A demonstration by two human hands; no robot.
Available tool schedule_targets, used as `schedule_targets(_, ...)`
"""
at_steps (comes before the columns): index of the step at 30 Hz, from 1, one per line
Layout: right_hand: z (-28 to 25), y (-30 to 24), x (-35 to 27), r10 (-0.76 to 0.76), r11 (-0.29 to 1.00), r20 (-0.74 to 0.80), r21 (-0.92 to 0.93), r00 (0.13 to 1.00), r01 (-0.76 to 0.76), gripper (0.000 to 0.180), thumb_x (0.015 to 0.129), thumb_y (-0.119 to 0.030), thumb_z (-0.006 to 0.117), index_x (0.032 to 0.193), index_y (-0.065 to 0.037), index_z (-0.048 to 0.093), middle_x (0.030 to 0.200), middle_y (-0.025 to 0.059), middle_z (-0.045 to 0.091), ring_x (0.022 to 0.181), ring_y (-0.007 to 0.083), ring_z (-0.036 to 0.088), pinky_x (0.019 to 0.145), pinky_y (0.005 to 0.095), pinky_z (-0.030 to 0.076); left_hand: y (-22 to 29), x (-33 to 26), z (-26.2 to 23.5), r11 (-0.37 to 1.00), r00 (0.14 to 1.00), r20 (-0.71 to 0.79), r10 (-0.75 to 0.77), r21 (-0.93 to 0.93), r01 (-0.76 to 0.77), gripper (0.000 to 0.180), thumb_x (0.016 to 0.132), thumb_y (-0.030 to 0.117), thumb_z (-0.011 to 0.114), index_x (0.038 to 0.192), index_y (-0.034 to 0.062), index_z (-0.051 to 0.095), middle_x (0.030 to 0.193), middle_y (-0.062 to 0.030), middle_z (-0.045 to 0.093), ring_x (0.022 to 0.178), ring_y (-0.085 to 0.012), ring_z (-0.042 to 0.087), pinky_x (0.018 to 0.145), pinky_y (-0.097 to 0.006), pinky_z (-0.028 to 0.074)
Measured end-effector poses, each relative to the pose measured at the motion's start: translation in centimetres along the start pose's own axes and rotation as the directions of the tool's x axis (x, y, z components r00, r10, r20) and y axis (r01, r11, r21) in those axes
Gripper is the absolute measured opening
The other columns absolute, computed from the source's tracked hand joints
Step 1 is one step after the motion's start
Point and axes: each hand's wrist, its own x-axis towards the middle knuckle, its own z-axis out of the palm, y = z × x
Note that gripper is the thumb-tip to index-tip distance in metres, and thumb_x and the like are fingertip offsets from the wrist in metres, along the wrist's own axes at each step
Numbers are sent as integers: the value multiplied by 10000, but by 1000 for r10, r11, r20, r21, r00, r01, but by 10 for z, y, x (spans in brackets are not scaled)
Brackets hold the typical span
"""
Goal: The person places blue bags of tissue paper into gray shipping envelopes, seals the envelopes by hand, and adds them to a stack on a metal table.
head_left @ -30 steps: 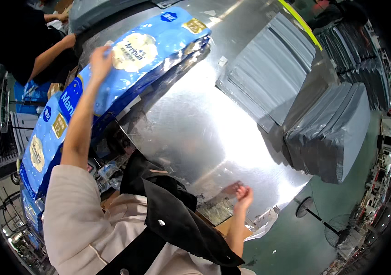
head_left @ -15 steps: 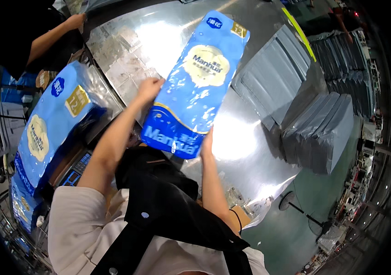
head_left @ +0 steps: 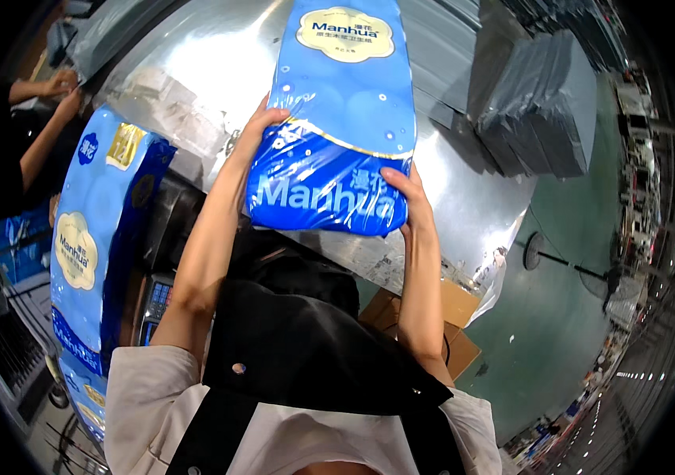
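hands: left (head_left: 262,127), right (head_left: 408,194) grip blue tissue pack (head_left: 337,119) | over metal table (head_left: 195,47)

The pack of paper rolls (head_left: 337,119) between the left hand (head_left: 256,131) and the right hand (head_left: 407,194) is light blue with white dots, a cream cloud-shaped patch and a deep blue band with pale lettering at the hands' end. Under it the table (head_left: 218,55) is shiny silver. Far left of the left hand a second pack (head_left: 88,237) shows the same blues, with a gold label. Right of the right hand, the stacked bags (head_left: 543,111) are grey. The floor (head_left: 567,317) is dull green.
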Motion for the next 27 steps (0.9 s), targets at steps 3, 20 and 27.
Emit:
schedule_targets(3,-26,13,-47,-107,990,-40,-101,994,102,802,655,-169,705,1308,-25,264,1188,167,445,1088,252,457,913,349,396,-39,-14,10,985,988,94,126,106,-136,637,719,163,517,1302,24,302,1139,-158,493,999,-209,527,834,-281,448)
schedule_targets(20,-149,-5,43,-696,385,-205,-915,688,117,704,808,-309,539,1287,109,237,1320,286,294,1247,387,264,1034,394,198,-142,-28,-53,618,999,23,42,785,-44,320,861,237,505,1006,-38,579,912,-139,632,869,-191,595,802,-315,454)
schedule_targets(27,-152,-77,180,-641,-362,299,-930,707,65,509,830,-390,474,1134,18,487,1062,205,543,1040,362,471,935,421,321,-87,128,25,-213,804,491,335,871,-444,255,653,86,563,889,-4,597,940,-167,594,924,-337,546,822,-367,444)
